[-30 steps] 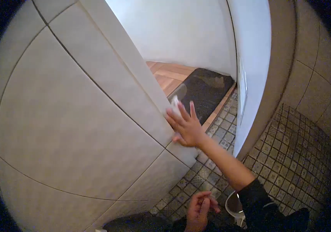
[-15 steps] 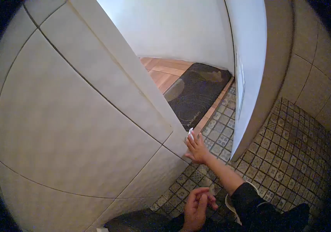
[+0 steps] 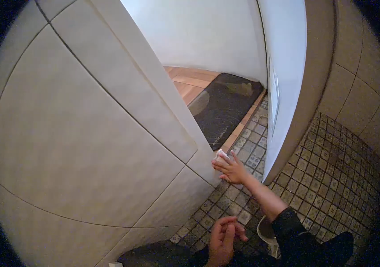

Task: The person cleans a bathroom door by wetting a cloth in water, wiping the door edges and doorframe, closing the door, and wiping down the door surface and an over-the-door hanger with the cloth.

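A crumpled white cloth or tissue point(image 3: 221, 154) is under the fingers of my right hand point(image 3: 233, 169), which presses it to the lower edge of the white door frame point(image 3: 172, 100). The thumb points down toward the frame's foot. Lower in view, my left hand point(image 3: 224, 238) hovers over the tiled floor with its fingers loosely curled and apart from the thumb; nothing shows in it. Part of the cloth is hidden behind the right fingers.
Beyond the doorway, a dark mat point(image 3: 228, 109) lies on a wood-look floor point(image 3: 188, 84). A white door point(image 3: 285, 75) stands at the right. Small patterned tiles point(image 3: 303, 175) cover the near floor. A white-rimmed object point(image 3: 270, 242) is partly behind my right sleeve. Large wall tiles point(image 3: 65, 133) fill the left.
My right hand has moved down along the door frame with the white cloth, then slightly rightward near its foot. My left hand stays low, nearly in place. The view has shifted slightly.
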Demonstrator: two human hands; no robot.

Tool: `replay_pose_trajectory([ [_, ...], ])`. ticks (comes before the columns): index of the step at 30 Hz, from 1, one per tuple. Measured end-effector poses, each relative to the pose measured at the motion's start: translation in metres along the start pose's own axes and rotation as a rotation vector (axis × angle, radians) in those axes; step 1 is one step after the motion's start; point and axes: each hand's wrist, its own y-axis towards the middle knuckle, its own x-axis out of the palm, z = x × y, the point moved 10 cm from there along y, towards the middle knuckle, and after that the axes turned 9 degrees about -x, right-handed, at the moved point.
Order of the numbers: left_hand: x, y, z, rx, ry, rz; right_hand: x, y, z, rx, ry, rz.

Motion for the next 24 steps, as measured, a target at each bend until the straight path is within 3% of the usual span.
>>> replay_pose_trajectory([
  [1, -0.001, 0.0, -0.002, -0.024, -0.003, 0.013, -0.005, 0.003, 0.002, -0.024, -0.11, -0.002],
  [4, 0.002, 0.002, -0.002, -0.011, -0.001, -0.011, -0.016, 0.003, 0.004, -0.037, -0.037, 0.053],
  [10, 0.02, 0.008, 0.009, 0.019, -0.203, -0.083, 0.003, 0.005, -0.001, 0.062, 0.27, 0.049],
  [13, 0.023, 0.01, 0.008, 0.023, -0.217, -0.102, 0.016, 0.008, -0.003, 0.066, 0.4, 0.269],
  [19, 0.033, 0.009, 0.013, 0.054, -0.191, -0.114, 0.003, -0.002, -0.005, 0.224, 0.536, 0.218],
  [24, 0.02, -0.002, -0.012, -0.1, 0.017, -0.035, 0.011, -0.021, 0.017, 0.433, 0.735, 0.549],
])
